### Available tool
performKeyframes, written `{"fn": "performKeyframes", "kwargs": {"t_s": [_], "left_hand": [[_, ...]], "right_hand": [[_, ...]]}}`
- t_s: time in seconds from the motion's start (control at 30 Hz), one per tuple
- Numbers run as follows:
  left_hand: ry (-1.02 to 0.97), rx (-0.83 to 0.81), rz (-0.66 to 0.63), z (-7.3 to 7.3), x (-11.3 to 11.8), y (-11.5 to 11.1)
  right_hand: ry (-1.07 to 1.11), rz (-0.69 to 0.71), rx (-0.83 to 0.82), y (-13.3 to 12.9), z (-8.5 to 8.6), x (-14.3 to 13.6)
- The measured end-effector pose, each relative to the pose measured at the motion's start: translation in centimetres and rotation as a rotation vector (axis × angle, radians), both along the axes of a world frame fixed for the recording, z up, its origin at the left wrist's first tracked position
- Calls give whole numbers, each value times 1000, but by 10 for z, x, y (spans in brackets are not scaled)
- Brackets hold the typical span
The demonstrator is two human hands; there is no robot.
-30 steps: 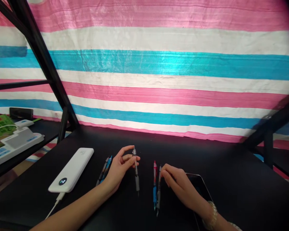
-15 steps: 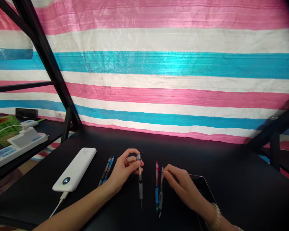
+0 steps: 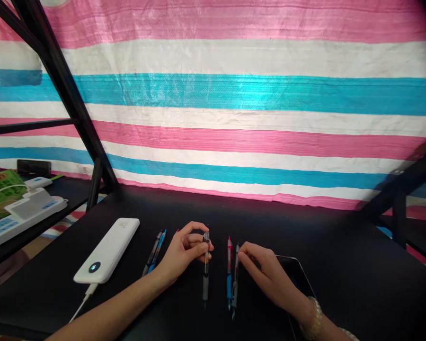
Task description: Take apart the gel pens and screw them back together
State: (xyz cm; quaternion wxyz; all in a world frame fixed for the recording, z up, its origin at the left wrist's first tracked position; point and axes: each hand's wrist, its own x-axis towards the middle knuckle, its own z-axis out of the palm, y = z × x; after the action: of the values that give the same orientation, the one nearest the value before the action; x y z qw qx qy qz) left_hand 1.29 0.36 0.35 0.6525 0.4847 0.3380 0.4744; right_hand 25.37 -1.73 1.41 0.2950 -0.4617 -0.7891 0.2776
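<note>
Near the middle of the black table, my left hand pinches the upper end of a grey-gripped pen, its tip pointing toward me. To its right lie a red-and-blue pen and a grey pen, side by side. My right hand has its fingers curled in at the grey pen's upper end. Left of my left wrist lie a dark pen and a blue pen, partly hidden by the forearm. A bit of red shows behind my left hand.
A white power bank with a cable lies at the left. A dark tablet is partly under my right forearm. On a side shelf sit a power strip and a green packet. Black frame bars and a striped sheet stand behind.
The pen in my left hand has tilted slightly, its lower end shifting a little left. The view has shifted slightly. My right hand stays by the grey pen.
</note>
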Motion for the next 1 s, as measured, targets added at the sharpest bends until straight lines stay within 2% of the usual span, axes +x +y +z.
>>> {"fn": "performKeyframes", "kwargs": {"t_s": [0.27,0.53,1.0], "left_hand": [[40,-14,33,-1,0,1],[21,7,-11,-1,-2,1],[80,18,27,9,-8,6]], "right_hand": [[-26,9,12,0,-1,0],[-70,10,28,1,-3,0],[-106,21,34,1,-4,-1]]}}
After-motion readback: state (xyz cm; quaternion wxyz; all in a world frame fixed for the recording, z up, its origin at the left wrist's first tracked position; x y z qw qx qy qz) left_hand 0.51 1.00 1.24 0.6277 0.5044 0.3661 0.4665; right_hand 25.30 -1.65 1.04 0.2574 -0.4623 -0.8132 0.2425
